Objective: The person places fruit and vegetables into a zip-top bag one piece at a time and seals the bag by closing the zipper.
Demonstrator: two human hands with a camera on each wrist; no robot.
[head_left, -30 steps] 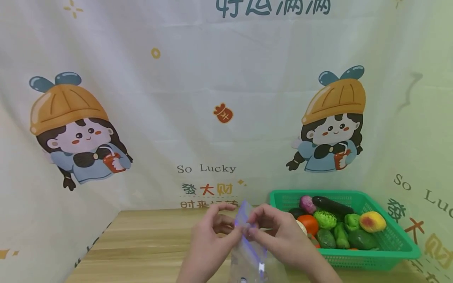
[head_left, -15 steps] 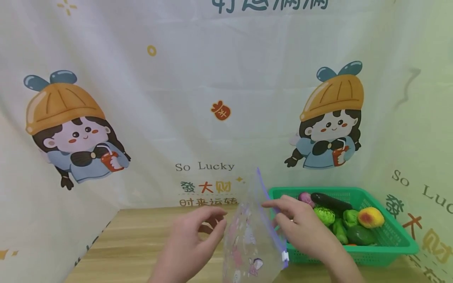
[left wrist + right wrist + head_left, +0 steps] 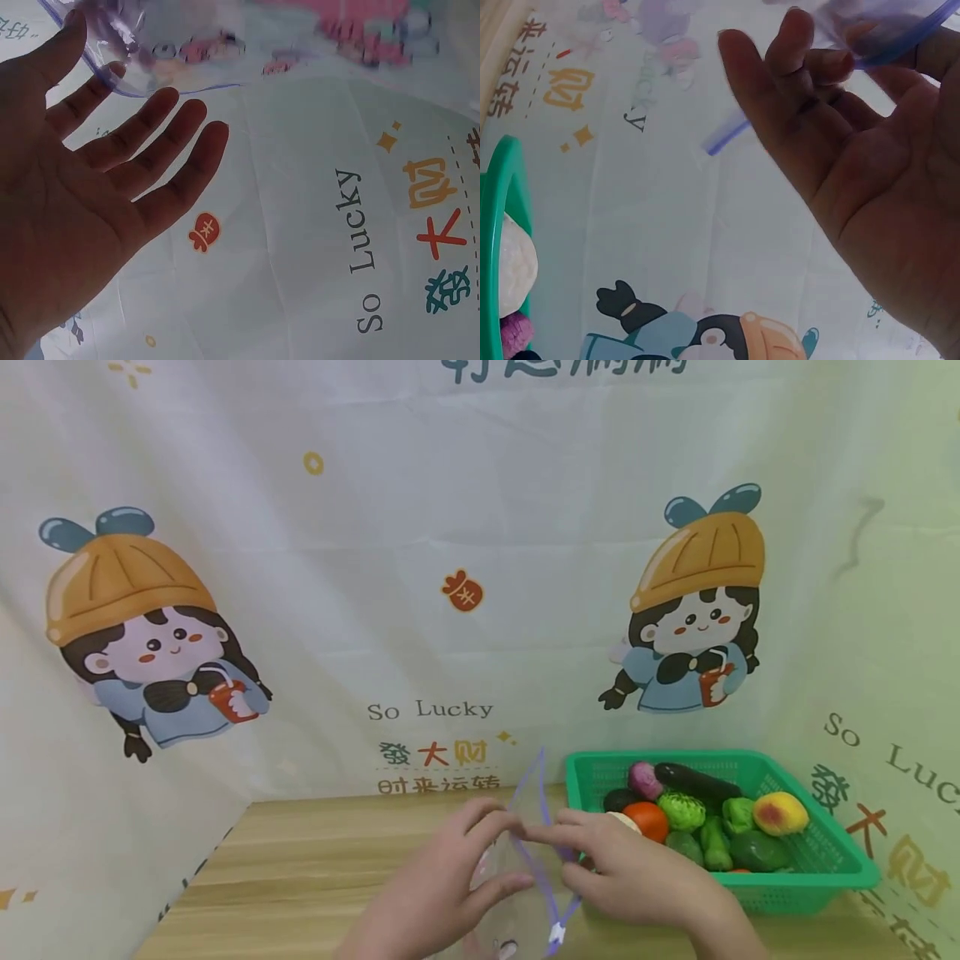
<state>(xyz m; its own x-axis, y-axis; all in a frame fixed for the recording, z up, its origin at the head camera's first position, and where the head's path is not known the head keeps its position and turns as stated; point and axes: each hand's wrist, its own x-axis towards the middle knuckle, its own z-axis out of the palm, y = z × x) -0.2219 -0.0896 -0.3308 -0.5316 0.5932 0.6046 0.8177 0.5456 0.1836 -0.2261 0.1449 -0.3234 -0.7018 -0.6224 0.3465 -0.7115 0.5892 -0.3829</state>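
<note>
**Bag (image 3: pixel 517 910) with its mouth parted between two hands**

Backdrop (image 3: pixel 360 535): pale printed cloth, fills the view behind and at both sides. Table (image 3: pixel 300 868): wood-grain top, lower part of head view. Basket (image 3: pixel 802 895): green, on the table at right, holding produce. Bag: clear, purple-edged, over the near middle of the table, left of the basket; mouth gapes upward.

Left hand (image 3: pixel 442 877): fingers apart and slightly bent, thumb well away from them, grasping nothing; fingertips at the mouth, contact cannot be told. Right hand (image 3: pixel 637 868): index extended toward the left fingertips, other fingers curled, pinching the purple edge.

In the basket: eggplant (image 3: pixel 697 781), peach (image 3: pixel 780 814), tomato (image 3: pixel 647 821). Slider (image 3: pixel 557 933): white, at the mouth's near end.
</note>
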